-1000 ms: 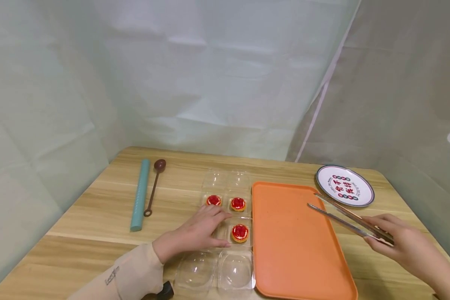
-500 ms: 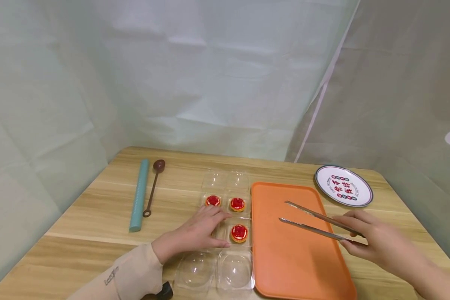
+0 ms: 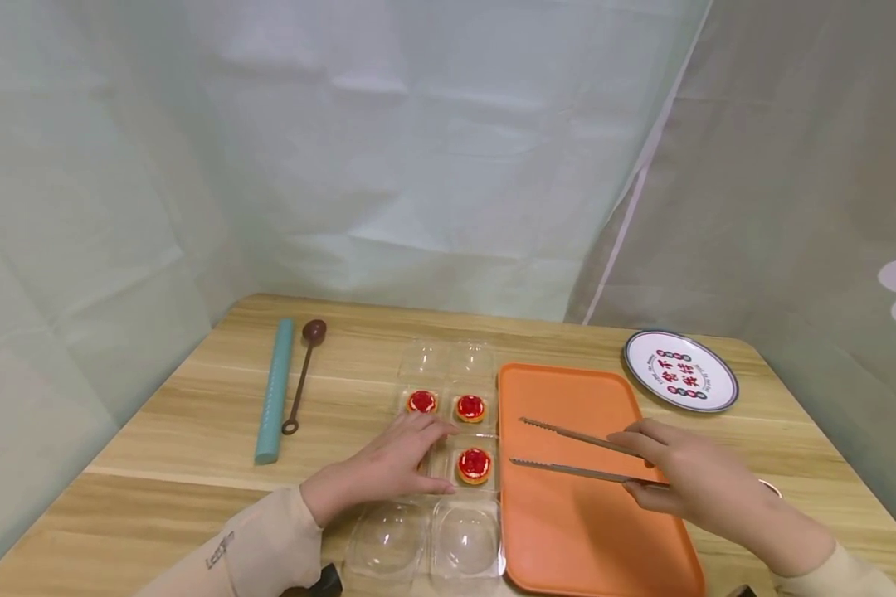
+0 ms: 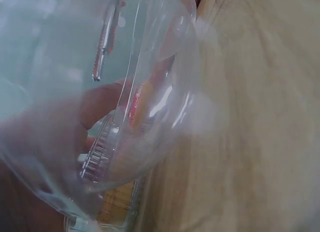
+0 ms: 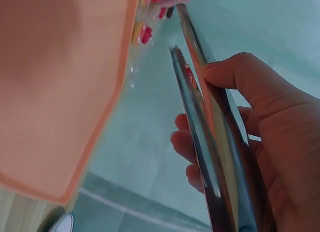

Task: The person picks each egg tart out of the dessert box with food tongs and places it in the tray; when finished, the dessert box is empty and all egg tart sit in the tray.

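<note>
My right hand (image 3: pixel 698 477) grips a pair of metal tongs (image 3: pixel 578 473) over the orange tray (image 3: pixel 590 539). The tongs' serrated tips are spread apart with nothing between them, pointing left at the clear plastic box (image 3: pixel 466 543). Three small red-topped tarts sit in its compartments: a near right tart (image 3: pixel 474 467), a far right tart (image 3: pixel 470 408) and a far left tart (image 3: pixel 421 401). My left hand (image 3: pixel 388 460) rests over the box's left side, thumb and fingers spread, covering a compartment. In the left wrist view, the transparent lid (image 4: pixel 165 99) blurs the hand and a tart.
A teal rod (image 3: pixel 275 394) and a brown long-handled spoon (image 3: pixel 304 377) lie on the wooden table at left. A white plate with red lettering (image 3: pixel 679 371) stands at the back right. Cloth curtains (image 3: pixel 418 166) enclose the table behind and at the sides.
My right hand has carried the tongs leftward across the orange tray, from its right edge toward the plastic box. My left hand has stayed in place on the box.
</note>
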`<state>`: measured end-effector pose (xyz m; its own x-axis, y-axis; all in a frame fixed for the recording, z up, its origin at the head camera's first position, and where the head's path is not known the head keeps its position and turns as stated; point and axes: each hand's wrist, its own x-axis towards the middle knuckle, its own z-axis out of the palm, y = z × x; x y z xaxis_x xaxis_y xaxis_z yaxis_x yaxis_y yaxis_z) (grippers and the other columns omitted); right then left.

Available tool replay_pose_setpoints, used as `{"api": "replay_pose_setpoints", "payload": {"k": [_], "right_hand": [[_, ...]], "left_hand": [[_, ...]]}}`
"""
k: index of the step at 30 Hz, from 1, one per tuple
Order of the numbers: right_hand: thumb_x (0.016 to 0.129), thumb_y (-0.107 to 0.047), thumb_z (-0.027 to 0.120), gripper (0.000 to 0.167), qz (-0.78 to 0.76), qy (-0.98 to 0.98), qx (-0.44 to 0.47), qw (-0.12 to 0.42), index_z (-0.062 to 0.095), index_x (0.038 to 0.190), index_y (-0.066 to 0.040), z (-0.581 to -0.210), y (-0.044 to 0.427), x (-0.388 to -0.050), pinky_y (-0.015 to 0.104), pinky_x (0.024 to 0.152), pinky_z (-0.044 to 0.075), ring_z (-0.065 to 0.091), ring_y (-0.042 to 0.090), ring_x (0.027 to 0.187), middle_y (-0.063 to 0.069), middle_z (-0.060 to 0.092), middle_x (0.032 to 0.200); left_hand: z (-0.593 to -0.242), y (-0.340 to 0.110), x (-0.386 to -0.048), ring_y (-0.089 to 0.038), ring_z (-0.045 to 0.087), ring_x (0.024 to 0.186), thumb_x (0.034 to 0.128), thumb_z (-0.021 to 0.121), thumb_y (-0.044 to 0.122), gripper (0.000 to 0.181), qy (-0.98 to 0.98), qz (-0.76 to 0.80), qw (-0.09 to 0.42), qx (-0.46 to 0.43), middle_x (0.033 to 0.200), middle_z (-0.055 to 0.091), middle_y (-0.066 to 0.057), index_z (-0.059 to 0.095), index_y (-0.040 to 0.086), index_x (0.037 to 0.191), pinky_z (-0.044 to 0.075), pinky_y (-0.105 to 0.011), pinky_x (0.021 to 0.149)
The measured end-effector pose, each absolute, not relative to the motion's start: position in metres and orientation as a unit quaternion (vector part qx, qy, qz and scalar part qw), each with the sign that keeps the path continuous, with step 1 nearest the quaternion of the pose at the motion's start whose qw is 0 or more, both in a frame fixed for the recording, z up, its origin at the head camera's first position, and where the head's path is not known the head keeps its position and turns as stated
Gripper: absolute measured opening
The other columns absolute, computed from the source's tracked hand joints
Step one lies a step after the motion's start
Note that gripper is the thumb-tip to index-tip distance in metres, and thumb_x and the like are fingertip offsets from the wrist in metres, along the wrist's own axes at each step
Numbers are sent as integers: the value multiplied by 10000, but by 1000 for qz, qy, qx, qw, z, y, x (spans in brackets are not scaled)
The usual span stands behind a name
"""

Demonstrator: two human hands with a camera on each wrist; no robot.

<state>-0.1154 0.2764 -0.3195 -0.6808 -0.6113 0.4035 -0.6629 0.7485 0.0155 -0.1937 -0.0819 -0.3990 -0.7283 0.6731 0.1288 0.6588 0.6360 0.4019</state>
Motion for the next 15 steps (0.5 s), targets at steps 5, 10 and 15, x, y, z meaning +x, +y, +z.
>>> {"api": "replay_pose_setpoints", "payload": {"k": [5, 10, 15], "right_hand": [[631, -154, 822, 456, 51, -907, 373, 187, 685, 1066, -141, -319, 263, -120, 82, 521, 361, 435, -76, 660, -135, 601, 893], [633, -159, 814, 463, 39, -904, 384, 182, 680, 1076, -148, -320, 253, -123, 106, 526, 368, 406, -68, 637, -129, 595, 866], [660, -190, 813, 445, 22, -908, 384, 168, 681, 1083, -151, -320, 245, -125, 145, 518, 388, 424, -39, 622, -113, 584, 849]], "left_hand": [[-400, -83, -194, -283, 462, 1289, 747, 761, 476, 735, 905, 223, 25, 362, 1332, 548, -80, 520, 110, 1337, 283, -549, 1154], [-401, -83, -194, -275, 466, 1283, 746, 761, 479, 736, 905, 222, 24, 363, 1322, 552, -66, 518, 122, 1342, 301, -528, 1149], [-400, -83, -194, -261, 478, 1264, 745, 763, 475, 725, 904, 224, 23, 362, 1302, 563, -54, 526, 128, 1335, 338, -494, 1130]]}}
